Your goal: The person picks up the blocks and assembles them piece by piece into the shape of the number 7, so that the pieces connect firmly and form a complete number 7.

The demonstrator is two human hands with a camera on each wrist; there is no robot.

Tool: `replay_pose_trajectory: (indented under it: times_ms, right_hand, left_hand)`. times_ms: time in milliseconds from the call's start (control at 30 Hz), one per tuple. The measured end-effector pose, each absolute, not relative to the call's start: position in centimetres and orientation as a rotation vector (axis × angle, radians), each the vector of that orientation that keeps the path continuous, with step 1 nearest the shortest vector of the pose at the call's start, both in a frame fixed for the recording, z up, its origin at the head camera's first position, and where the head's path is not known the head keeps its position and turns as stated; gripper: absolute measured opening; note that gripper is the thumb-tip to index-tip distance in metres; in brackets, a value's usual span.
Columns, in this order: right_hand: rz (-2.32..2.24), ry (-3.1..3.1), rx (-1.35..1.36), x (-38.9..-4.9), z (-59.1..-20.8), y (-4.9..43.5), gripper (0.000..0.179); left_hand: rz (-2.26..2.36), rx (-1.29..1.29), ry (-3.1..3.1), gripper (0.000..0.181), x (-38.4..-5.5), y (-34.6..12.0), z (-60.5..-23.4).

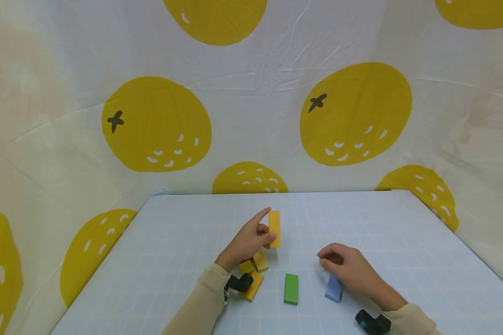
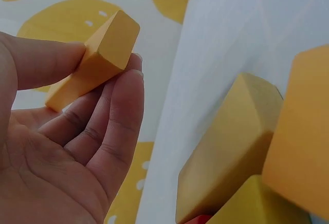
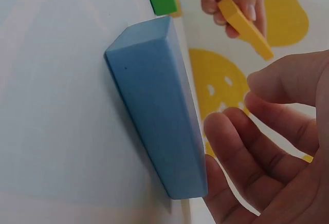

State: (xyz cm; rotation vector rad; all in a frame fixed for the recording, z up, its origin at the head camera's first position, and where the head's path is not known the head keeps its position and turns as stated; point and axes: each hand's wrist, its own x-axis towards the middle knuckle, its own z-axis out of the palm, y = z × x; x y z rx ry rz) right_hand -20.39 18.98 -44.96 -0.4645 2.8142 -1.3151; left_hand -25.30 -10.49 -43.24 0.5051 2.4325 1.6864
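Observation:
An orange-yellow block [image 1: 274, 229] is pinched by my left hand [image 1: 251, 239], thumb on one side and fingers on the other; the left wrist view shows the same block [image 2: 103, 59] in the grip. Below that hand lies a cluster of blocks: a pale yellow block [image 1: 260, 261], a smaller yellow block [image 1: 247, 266], an orange block [image 1: 253, 286] and a bit of red, partly hidden by the wrist. My right hand [image 1: 352, 270] hovers by a blue block [image 3: 154, 111] lying on the table. Its fingers are loosely bent and hold nothing.
A green block [image 1: 291, 289] lies on the table between the two hands. The pale checked tabletop [image 1: 193, 223] ends at a curtain [image 1: 251, 116] with yellow fruit prints behind it. Both wrists wear a small black camera.

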Motion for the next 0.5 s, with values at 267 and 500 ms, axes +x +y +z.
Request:
replay_pose_trajectory:
  times_ms: [267,500]
  right_hand:
    - [-1.303,2.799,-0.444,-20.5,-45.2,19.7,0.015]
    - [-1.291,2.773,-0.431,-20.5,-45.2,20.4,0.018]
  left_hand:
    - [1.662,0.518,2.439,0.075,-25.4,-10.2,-43.4]
    - [1.639,0.511,2.447,0.074,-25.4,-10.1,-43.4]
